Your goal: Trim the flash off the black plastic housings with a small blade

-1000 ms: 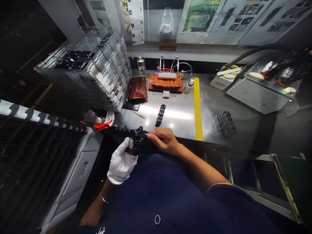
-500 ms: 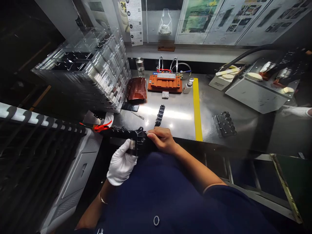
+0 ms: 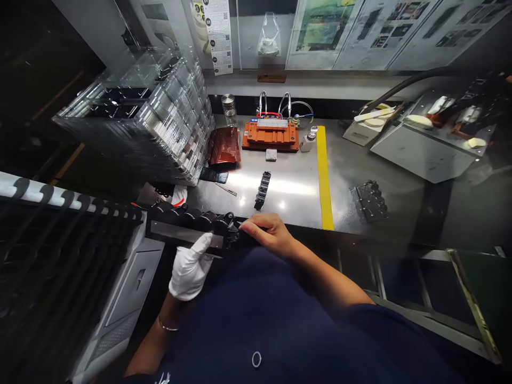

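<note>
My left hand point(image 3: 191, 271), in a white glove, grips a long black moulded plastic part point(image 3: 188, 226) from below, the thumb lying on its flat grey strip. Rounded lobes run along the far edge of this part. At its right end, my bare right hand point(image 3: 269, 232) is closed in a pinch around a small, thin pale tool whose tip points at the part; most of it is hidden by the fingers. Beyond the hands, a narrow black part point(image 3: 262, 190) lies on the metal bench point(image 3: 296, 205). A pair of tweezers point(image 3: 226, 189) rests left of it.
Stacked clear plastic trays point(image 3: 176, 117) rise at the left. An orange fixture point(image 3: 271, 134) stands at the back beside a small bottle point(image 3: 308, 141). Yellow tape point(image 3: 325, 181) crosses the bench, with another black part point(image 3: 370, 201) and a white machine point(image 3: 424, 146) to its right.
My left hand has shifted slightly left and turned the black part, so more of its length and grey strip shows. The red-handled tool behind it is now mostly covered. My right hand stays at the part's end.
</note>
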Demonstrator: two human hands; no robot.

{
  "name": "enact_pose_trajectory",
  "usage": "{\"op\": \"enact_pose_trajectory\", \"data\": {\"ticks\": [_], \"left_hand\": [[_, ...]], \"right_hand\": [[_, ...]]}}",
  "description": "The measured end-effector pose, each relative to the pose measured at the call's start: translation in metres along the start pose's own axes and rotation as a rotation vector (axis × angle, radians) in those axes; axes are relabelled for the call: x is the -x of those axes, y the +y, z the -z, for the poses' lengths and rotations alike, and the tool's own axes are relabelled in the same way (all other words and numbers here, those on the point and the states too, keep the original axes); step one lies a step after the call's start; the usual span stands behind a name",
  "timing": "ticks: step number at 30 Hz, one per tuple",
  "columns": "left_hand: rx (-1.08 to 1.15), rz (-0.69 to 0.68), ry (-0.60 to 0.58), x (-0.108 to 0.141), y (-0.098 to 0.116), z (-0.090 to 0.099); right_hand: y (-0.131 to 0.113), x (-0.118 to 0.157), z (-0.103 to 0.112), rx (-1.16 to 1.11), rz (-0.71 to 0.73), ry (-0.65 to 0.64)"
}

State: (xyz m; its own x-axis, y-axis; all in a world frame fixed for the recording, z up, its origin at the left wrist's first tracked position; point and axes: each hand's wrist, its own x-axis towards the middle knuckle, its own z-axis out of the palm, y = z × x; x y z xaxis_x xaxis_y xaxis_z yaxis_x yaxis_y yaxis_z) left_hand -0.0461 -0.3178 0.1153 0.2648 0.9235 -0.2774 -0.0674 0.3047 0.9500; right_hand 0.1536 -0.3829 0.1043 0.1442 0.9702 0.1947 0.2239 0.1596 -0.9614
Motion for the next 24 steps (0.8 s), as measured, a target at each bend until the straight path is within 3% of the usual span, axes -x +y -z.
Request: {"op": "enact_pose_trajectory", "data": {"ticks": [5,8,15,20,24], "left_hand": [[-0.136,-0.14,0.039,0.009,0.012,-0.017],[-0.102,-0.136,0.075,0.011,0.016,-0.024],[-0.112,-0.145,0.097,0.007,0.008,-0.017],[-0.13,-0.125,0.085,0.007,0.003,-0.013],[-0.094,-0.107,0.069,0.006,0.002,-0.013]], "right_hand": [[-0.01,-0.003,-0.002,-0.033,-0.028,-0.093],[-0.01,-0.004,-0.001,-0.051,-0.067,-0.123],[-0.007,-0.007,0.002,-0.11,-0.142,-0.209],[-0.004,-0.009,0.005,-0.189,-0.197,-0.196],[0.002,-0.008,-0.001,-0.113,-0.13,-0.115]]}}
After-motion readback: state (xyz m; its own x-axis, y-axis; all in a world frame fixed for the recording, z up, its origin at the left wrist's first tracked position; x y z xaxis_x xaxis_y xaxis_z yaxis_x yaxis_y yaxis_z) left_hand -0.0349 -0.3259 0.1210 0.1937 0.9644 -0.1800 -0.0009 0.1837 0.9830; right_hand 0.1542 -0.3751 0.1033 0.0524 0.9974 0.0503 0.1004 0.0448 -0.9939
